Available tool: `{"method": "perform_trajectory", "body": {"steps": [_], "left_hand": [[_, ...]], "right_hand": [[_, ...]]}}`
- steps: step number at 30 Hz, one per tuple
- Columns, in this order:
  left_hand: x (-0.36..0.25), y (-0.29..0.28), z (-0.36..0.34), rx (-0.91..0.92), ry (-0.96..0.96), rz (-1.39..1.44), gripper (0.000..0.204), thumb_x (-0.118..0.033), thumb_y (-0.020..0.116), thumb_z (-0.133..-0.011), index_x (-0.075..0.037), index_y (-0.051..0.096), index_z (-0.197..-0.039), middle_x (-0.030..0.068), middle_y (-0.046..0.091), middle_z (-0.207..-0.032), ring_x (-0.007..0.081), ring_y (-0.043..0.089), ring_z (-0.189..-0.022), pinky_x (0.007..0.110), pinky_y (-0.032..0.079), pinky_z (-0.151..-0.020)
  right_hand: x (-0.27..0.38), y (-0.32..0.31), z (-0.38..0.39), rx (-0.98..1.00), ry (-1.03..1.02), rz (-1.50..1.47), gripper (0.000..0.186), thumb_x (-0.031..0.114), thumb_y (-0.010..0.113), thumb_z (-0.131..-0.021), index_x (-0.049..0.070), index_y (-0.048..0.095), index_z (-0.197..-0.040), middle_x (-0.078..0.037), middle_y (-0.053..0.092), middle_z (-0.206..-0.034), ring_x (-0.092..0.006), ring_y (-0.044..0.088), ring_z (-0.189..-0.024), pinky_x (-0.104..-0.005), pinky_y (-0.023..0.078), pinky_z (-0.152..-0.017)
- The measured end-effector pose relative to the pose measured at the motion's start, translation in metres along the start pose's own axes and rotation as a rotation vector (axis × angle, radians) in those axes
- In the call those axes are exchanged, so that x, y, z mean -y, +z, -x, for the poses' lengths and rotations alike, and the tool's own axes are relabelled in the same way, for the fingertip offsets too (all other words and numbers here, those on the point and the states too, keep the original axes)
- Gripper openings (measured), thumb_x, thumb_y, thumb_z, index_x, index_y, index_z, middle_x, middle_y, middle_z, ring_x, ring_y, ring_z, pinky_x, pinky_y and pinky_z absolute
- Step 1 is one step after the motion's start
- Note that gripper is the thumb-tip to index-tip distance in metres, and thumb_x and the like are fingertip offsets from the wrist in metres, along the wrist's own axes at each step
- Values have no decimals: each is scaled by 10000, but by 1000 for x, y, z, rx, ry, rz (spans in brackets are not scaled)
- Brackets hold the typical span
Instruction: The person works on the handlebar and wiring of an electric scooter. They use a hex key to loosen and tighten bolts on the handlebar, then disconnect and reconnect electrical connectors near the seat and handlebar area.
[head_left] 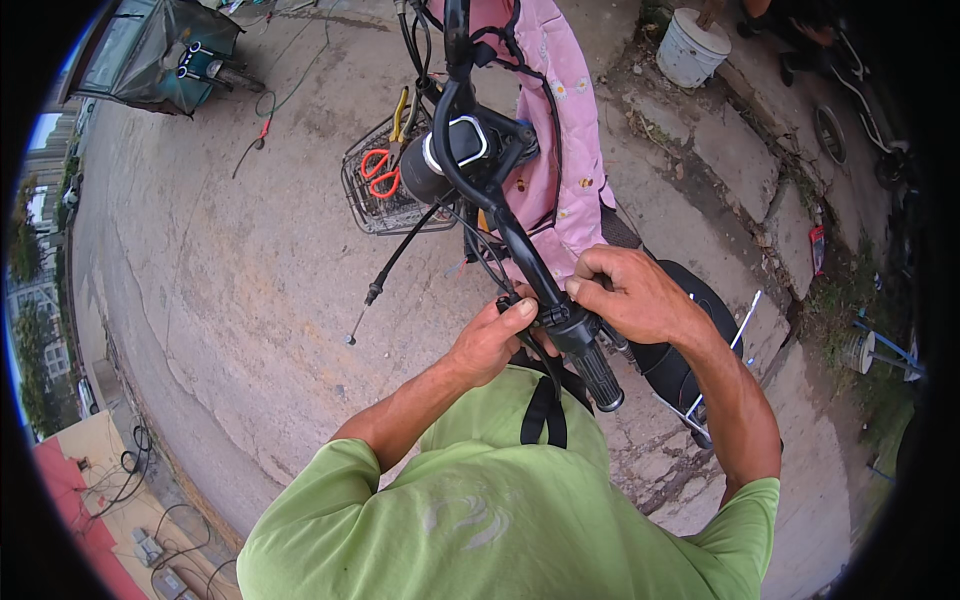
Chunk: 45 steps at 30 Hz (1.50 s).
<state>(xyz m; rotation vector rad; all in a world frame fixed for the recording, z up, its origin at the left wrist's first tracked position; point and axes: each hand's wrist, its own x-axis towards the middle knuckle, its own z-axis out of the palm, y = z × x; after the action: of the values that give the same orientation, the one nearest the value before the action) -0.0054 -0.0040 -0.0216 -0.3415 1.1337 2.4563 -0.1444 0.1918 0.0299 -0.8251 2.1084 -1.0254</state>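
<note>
At ten o'clock stands a cart with a dark cover (205, 75). Near eleven is a wire basket (360, 205) with red-handled scissors (378, 180) and yellow-handled pliers (401, 115) in it. A black cable (397, 260) slants down from the bike, and its bare tip sits at nine o'clock from the left hand (490, 342). That hand has its thumb and fingers pressed together on a small black part (504, 303) just beside the handlebar (525, 256). The bar is in the middle, long and round, and it runs from eleven o'clock down to five, right between the two hands. Its ridged grip (597, 378) is at the low end: between three and four o'clock from the left hand, and at seven from the right hand (635, 295), which is a bit nearer to it. The right hand's fingers are curled, with the thumb tip close to the bar; I can't tell if they pinch anything. A pink flowery cloth (575, 150) hangs at one o'clock, and a black seat (685, 350) lies past three.
</note>
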Motion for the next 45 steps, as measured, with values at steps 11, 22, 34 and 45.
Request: {"method": "perform_trajectory", "body": {"steps": [11,22,34,45], "left_hand": [[1,1,0,-13,-19,14,502,-476,538,-1037,-27,553,-1263,91,692,-1056,187,674,-907,331,538,-808],[4,-4,-3,-1,-21,21,469,-459,540,-1036,-36,566,-1236,101,697,-1059,203,682,-910,334,537,-797],[11,-5,-4,-25,-14,96,410,-409,563,-1036,-54,581,-1240,75,700,-1070,187,668,-945,356,537,-832],[8,-3,-2,-68,50,60,396,-382,582,-1028,-45,583,-1236,69,689,-1097,176,660,-942,336,535,-807]], "right_hand": [[4,-6,-2,109,75,-402,164,152,634,-896,-6,655,-936,-48,612,-747,-117,574,-695,-345,478,-620],[13,-12,0,104,83,-244,176,132,679,-879,-34,639,-920,-112,655,-766,-181,630,-691,-367,500,-644],[17,-17,-2,76,52,-107,230,192,671,-868,-32,673,-921,-141,659,-746,-234,640,-679,-389,500,-656],[12,-19,-1,174,134,-266,179,136,709,-888,-21,655,-951,-27,599,-776,-107,538,-712,-319,467,-650]]}}
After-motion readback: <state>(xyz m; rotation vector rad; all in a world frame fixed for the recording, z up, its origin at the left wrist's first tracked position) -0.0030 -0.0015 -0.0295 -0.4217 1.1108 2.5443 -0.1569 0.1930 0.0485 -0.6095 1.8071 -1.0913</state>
